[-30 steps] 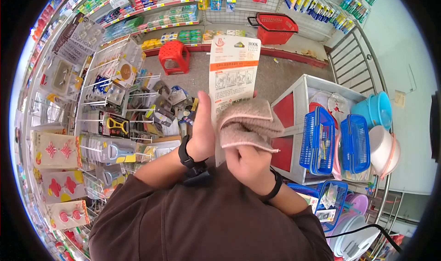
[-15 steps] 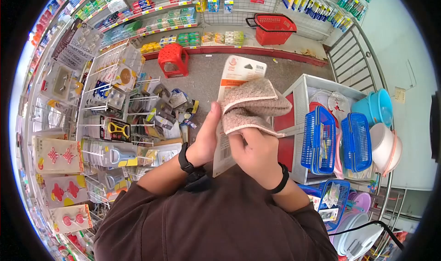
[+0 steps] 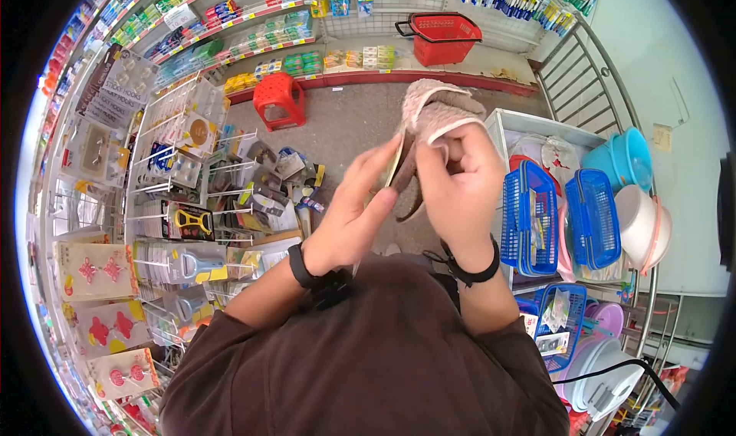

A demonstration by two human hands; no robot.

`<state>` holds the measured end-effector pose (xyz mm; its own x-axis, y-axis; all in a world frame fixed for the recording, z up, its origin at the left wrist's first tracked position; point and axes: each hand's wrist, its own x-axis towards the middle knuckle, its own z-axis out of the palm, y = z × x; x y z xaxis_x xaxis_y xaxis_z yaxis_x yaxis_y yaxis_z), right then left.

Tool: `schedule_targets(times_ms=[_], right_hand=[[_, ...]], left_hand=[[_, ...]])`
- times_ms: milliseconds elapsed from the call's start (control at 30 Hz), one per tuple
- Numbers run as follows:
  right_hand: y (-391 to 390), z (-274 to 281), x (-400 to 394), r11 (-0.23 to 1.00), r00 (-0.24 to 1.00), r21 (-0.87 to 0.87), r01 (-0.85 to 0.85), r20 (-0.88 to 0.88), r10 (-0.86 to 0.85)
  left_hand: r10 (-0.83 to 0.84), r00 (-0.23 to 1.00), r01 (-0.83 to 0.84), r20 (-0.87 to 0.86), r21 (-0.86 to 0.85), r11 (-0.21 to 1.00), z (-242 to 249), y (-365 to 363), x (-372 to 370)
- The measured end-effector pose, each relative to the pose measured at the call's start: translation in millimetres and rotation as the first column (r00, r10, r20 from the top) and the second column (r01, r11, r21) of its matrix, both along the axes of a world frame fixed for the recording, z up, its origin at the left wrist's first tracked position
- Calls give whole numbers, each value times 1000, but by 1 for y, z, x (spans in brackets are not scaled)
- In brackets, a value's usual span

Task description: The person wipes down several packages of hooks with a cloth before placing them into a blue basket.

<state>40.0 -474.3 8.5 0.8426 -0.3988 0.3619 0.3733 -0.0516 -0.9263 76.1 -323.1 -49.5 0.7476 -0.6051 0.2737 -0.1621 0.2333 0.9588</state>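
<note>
A beige-brown cloth with pale edging is bunched and folded in front of my chest. My right hand pinches its lower right folds between thumb and fingers. My left hand is closed on a thin card package, seen nearly edge-on, its thumb pressed near the card's lower part. The card lies against the left side of the cloth, and part of the cloth hangs down between my two hands.
Hanging packaged goods line the left. A red stool and a red basket are ahead. Blue baskets and light-blue buckets stand at right, near a metal railing.
The card package has turned from showing its printed front to nearly edge-on. My right hand has risen and moved right with the cloth, and my left hand has tilted inward.
</note>
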Motion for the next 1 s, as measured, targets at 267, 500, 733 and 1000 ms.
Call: schedule_targets(times_ms=[267, 500, 733, 1000], right_hand=[[-19, -17, 25, 872, 997, 484, -71, 35, 62], [-56, -11, 26, 749, 990, 653, -108, -2, 144], [-37, -2, 24, 707, 973, 691, -151, -22, 230], [-37, -2, 14, 928, 993, 366, 69, 62, -99]], left_hand=[[79, 590, -677, 804, 439, 591, 42, 5, -6], [-130, 933, 135, -336, -10, 991, 34, 41, 12], [-720, 425, 322, -549, -651, 687, 26, 22, -15], [-673, 429, 246, -602, -639, 728, 30, 20, -12]])
